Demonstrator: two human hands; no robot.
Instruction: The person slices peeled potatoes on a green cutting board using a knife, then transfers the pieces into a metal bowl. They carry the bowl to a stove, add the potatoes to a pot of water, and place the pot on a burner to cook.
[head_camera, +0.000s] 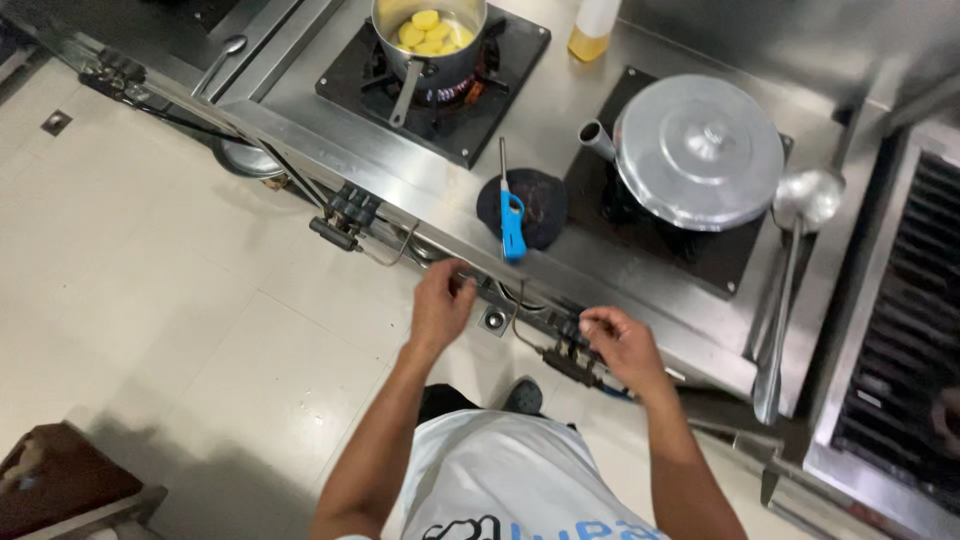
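Right now your right hand (622, 345) pinches the gas valve (570, 352) on the counter (560, 110) front (near edge), its pipe running left-right; your left hand (441, 305) curls around another knob (468, 282), further left.

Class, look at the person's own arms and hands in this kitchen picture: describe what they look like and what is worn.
Both arms are bare from elbow to wrist. The left hand and right hand wear no gloves, and no watch or ring shows. A white shirt with blue and black print covers the body.
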